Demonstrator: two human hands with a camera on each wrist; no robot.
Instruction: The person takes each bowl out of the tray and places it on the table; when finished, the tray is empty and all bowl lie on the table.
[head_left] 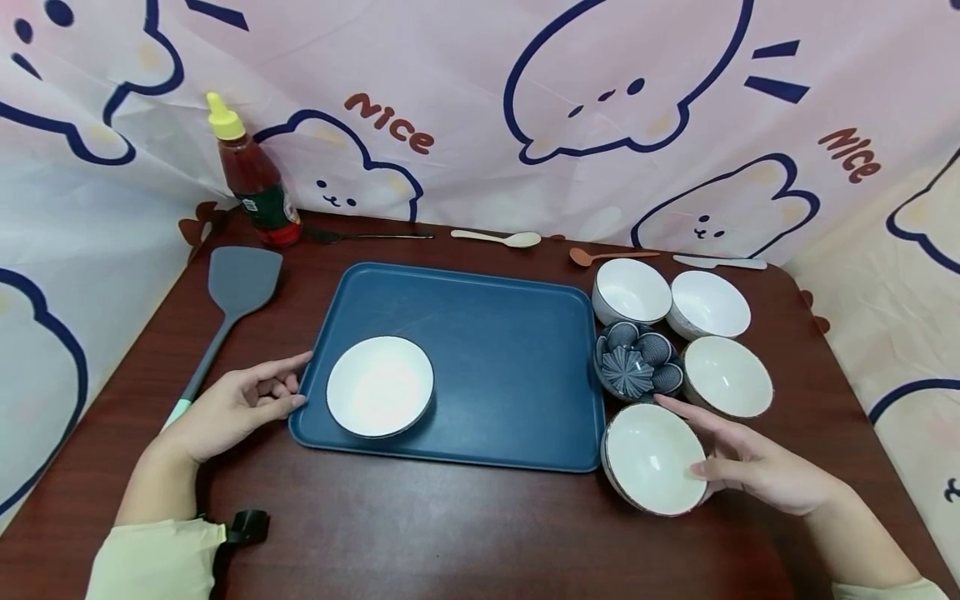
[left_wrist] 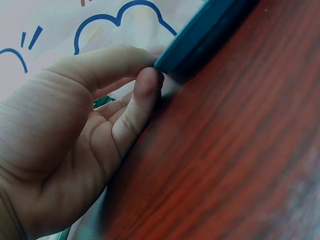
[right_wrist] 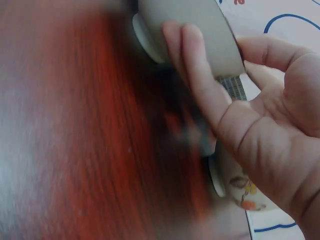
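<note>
My right hand point(head_left: 757, 462) grips a cream bowl point(head_left: 652, 458) by its right side, thumb at the rim and other fingers along the outer wall point(right_wrist: 200, 35). That bowl is beside the right front corner of a blue tray point(head_left: 495, 367); whether its foot touches the table cannot be told. My left hand point(head_left: 240, 408) touches the tray's left edge with index finger and thumb tips set apart, the other fingers bent behind. A white bowl point(head_left: 380, 387) sits on the tray's left part. A dark blue petal-patterned bowl point(head_left: 637, 362) stands just behind the gripped one.
More white bowls stand at the right point(head_left: 632, 290), point(head_left: 708, 304), point(head_left: 727, 377). Along the back lie a fork point(head_left: 375, 236), a pale spoon point(head_left: 498, 239), a brown spoon point(head_left: 611, 256) and a knife point(head_left: 720, 262). A sauce bottle point(head_left: 258, 183) and grey spatula point(head_left: 243, 279) are at left.
</note>
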